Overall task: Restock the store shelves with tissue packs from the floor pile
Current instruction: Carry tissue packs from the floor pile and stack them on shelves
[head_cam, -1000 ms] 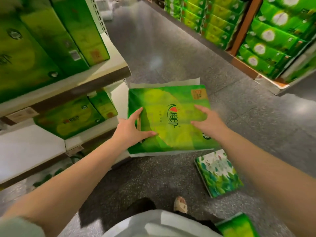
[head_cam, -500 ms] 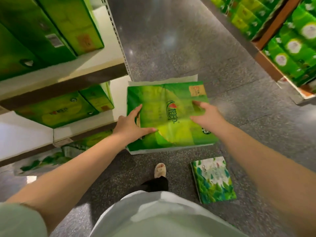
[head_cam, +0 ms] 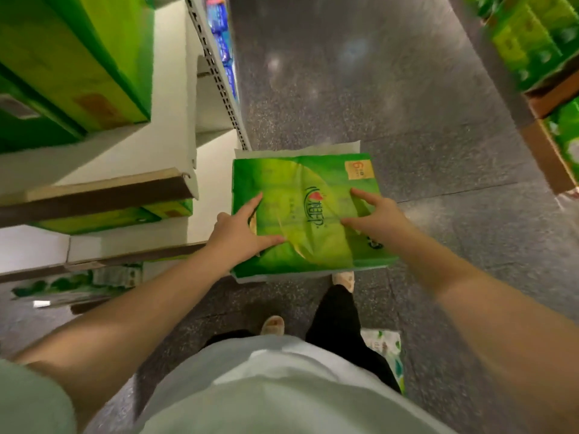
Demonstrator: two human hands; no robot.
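Note:
I hold a large flat green tissue pack (head_cam: 282, 180) in the air over the aisle floor, just right of the left shelving. My left hand (head_cam: 239, 228) grips its left edge, with thumb and index finger spread on the top face. My right hand (head_cam: 380, 214) grips the right side the same way. The other fingers of both hands are hidden at the pack's edges. Matching green packs (head_cam: 78, 57) fill the upper left shelf. One more green pack (head_cam: 100, 219) lies on the shelf below.
The brown-edged shelf board (head_cam: 103, 195) juts out on the left, with a white lower shelf (head_cam: 131, 242) under it. A leaf-patterned pack (head_cam: 387, 349) lies on the floor by my right leg. Similar leaf-patterned packs (head_cam: 78, 283) sit lowest left. Stocked shelves (head_cam: 532, 36) line the right side.
I have stepped forward along the aisle with the green pack held in both hands. The leaf-patterned floor pack has dropped back behind my leg. The shelf edge is closer.

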